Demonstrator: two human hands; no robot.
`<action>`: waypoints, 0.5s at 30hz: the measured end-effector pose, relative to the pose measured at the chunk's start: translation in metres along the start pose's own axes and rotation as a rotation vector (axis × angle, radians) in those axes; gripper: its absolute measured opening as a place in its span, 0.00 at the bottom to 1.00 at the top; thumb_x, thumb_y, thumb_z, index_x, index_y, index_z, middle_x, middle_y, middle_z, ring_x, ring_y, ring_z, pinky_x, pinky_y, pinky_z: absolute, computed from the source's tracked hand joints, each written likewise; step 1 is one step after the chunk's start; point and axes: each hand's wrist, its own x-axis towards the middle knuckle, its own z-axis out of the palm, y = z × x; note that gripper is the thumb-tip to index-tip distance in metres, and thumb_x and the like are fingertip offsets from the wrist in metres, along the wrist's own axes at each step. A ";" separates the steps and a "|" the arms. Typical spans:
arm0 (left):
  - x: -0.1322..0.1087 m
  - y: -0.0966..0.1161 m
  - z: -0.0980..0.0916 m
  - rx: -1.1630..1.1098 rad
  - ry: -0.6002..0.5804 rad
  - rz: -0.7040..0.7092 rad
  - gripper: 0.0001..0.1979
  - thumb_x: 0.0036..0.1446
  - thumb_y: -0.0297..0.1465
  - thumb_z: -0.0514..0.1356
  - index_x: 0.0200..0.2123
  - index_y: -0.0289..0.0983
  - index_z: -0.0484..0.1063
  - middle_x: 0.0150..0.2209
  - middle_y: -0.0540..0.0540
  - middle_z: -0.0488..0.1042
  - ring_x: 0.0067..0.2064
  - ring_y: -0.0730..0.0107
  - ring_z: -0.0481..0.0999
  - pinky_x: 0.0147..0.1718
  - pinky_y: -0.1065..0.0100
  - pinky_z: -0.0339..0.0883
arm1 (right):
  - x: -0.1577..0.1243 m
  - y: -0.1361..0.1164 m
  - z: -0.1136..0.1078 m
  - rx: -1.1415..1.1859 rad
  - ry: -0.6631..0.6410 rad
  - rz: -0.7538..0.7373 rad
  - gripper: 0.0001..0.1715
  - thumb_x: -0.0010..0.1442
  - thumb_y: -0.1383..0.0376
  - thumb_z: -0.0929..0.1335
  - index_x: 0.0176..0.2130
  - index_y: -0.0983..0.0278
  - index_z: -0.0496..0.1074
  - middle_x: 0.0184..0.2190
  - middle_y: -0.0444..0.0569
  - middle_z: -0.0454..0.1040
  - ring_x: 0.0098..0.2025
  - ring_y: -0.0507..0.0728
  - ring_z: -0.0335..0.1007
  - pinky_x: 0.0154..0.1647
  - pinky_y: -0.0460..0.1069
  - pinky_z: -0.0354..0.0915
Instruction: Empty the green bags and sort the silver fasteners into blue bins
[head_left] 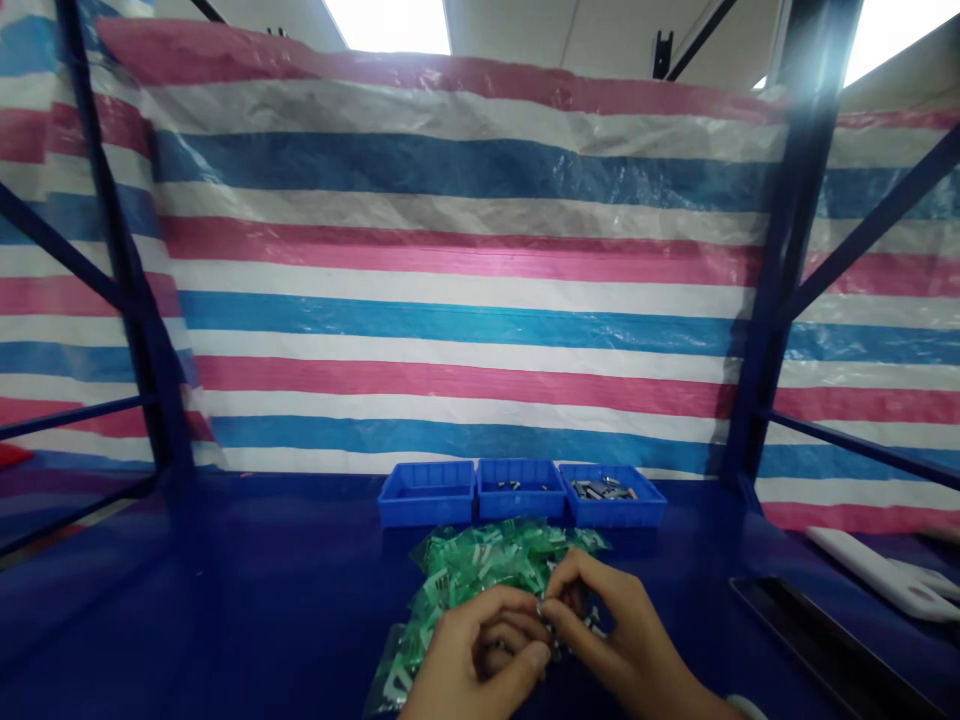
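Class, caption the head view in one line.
Left hand and right hand meet at a silvery piece near green packets and blue bins.

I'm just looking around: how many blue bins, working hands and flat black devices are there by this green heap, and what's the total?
Blue bins: 3
Working hands, left hand and right hand: 2
Flat black device: 1
Total: 6
The green packets overlap too much to count.
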 end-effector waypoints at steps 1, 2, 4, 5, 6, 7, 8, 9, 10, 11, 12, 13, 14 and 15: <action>0.000 -0.001 0.000 -0.004 0.014 0.001 0.11 0.51 0.34 0.64 0.38 0.37 0.73 0.32 0.45 0.77 0.32 0.69 0.77 0.32 0.70 0.70 | 0.000 -0.001 0.001 0.020 -0.002 0.023 0.08 0.60 0.62 0.67 0.30 0.63 0.70 0.23 0.43 0.70 0.25 0.51 0.65 0.26 0.45 0.60; 0.000 -0.001 0.000 -0.004 0.037 0.005 0.11 0.51 0.34 0.64 0.38 0.37 0.73 0.32 0.46 0.77 0.33 0.69 0.77 0.32 0.70 0.71 | 0.000 -0.001 0.002 0.044 -0.006 0.043 0.08 0.60 0.62 0.67 0.30 0.63 0.70 0.23 0.43 0.70 0.25 0.51 0.65 0.27 0.45 0.60; 0.000 -0.001 0.000 0.006 0.090 0.021 0.10 0.51 0.34 0.65 0.36 0.37 0.72 0.32 0.46 0.77 0.33 0.69 0.77 0.33 0.71 0.71 | 0.000 -0.002 0.003 0.122 -0.021 0.085 0.09 0.60 0.61 0.67 0.31 0.64 0.71 0.24 0.44 0.71 0.26 0.52 0.66 0.28 0.45 0.61; 0.000 0.000 -0.001 0.014 0.117 0.035 0.09 0.50 0.33 0.65 0.36 0.37 0.72 0.32 0.46 0.77 0.33 0.69 0.77 0.33 0.71 0.72 | 0.000 -0.002 0.004 0.178 -0.028 0.109 0.10 0.61 0.60 0.67 0.32 0.64 0.71 0.25 0.44 0.71 0.27 0.52 0.66 0.29 0.45 0.61; 0.000 0.000 -0.002 0.028 0.143 0.056 0.09 0.50 0.33 0.65 0.35 0.37 0.72 0.31 0.46 0.77 0.32 0.69 0.77 0.33 0.71 0.72 | 0.000 -0.002 0.005 0.242 -0.039 0.134 0.11 0.61 0.58 0.67 0.32 0.64 0.71 0.26 0.45 0.71 0.28 0.52 0.67 0.29 0.45 0.61; 0.001 0.001 -0.002 0.056 0.164 0.090 0.08 0.51 0.32 0.64 0.35 0.37 0.72 0.31 0.46 0.77 0.31 0.69 0.77 0.32 0.71 0.72 | 0.001 -0.001 0.007 0.315 -0.053 0.159 0.12 0.61 0.57 0.68 0.32 0.64 0.71 0.26 0.45 0.71 0.28 0.52 0.67 0.29 0.45 0.61; 0.001 0.002 -0.003 0.102 0.182 0.137 0.06 0.51 0.31 0.64 0.34 0.37 0.73 0.30 0.47 0.76 0.30 0.69 0.77 0.31 0.71 0.72 | 0.001 0.001 0.009 0.398 -0.077 0.185 0.14 0.60 0.56 0.68 0.33 0.65 0.71 0.26 0.45 0.70 0.27 0.51 0.66 0.28 0.45 0.62; 0.001 0.002 -0.004 0.164 0.201 0.197 0.05 0.51 0.30 0.63 0.33 0.37 0.74 0.29 0.47 0.76 0.30 0.69 0.77 0.30 0.71 0.72 | 0.000 0.003 0.012 0.490 -0.109 0.211 0.15 0.60 0.54 0.68 0.33 0.65 0.71 0.26 0.44 0.70 0.27 0.51 0.66 0.28 0.45 0.62; 0.001 0.003 -0.005 0.235 0.220 0.261 0.03 0.52 0.29 0.63 0.32 0.37 0.74 0.27 0.48 0.75 0.29 0.69 0.76 0.30 0.71 0.71 | 0.000 0.006 0.015 0.587 -0.148 0.236 0.17 0.59 0.53 0.69 0.34 0.65 0.71 0.25 0.44 0.70 0.26 0.50 0.66 0.27 0.45 0.62; 0.001 0.003 -0.005 0.307 0.238 0.325 0.01 0.52 0.28 0.63 0.30 0.37 0.75 0.26 0.48 0.74 0.29 0.70 0.75 0.30 0.71 0.71 | -0.001 0.009 0.019 0.684 -0.188 0.260 0.19 0.58 0.51 0.69 0.34 0.65 0.71 0.25 0.44 0.69 0.25 0.50 0.65 0.27 0.44 0.62; 0.000 0.004 -0.006 0.371 0.254 0.382 0.00 0.51 0.28 0.64 0.29 0.38 0.75 0.26 0.48 0.73 0.28 0.69 0.75 0.29 0.71 0.70 | -0.001 0.012 0.023 0.772 -0.225 0.282 0.20 0.58 0.50 0.69 0.35 0.65 0.71 0.25 0.44 0.69 0.25 0.50 0.66 0.26 0.44 0.63; 0.000 0.004 -0.006 0.420 0.262 0.428 0.00 0.51 0.27 0.64 0.29 0.38 0.76 0.26 0.48 0.72 0.29 0.69 0.74 0.29 0.71 0.70 | -0.002 0.015 0.026 0.838 -0.252 0.300 0.20 0.57 0.50 0.70 0.35 0.65 0.72 0.25 0.44 0.69 0.25 0.50 0.66 0.26 0.44 0.63; 0.000 0.005 -0.007 0.450 0.262 0.460 0.01 0.51 0.27 0.64 0.30 0.38 0.76 0.27 0.48 0.72 0.29 0.69 0.74 0.29 0.71 0.70 | -0.002 0.017 0.028 0.872 -0.268 0.311 0.21 0.57 0.49 0.70 0.34 0.65 0.72 0.25 0.44 0.69 0.25 0.49 0.66 0.26 0.44 0.63; 0.000 0.007 -0.008 0.466 0.259 0.485 0.02 0.51 0.27 0.65 0.30 0.39 0.76 0.28 0.47 0.73 0.30 0.68 0.75 0.29 0.70 0.70 | -0.002 0.018 0.029 0.875 -0.268 0.312 0.21 0.56 0.49 0.70 0.33 0.65 0.72 0.24 0.44 0.69 0.24 0.49 0.65 0.26 0.44 0.63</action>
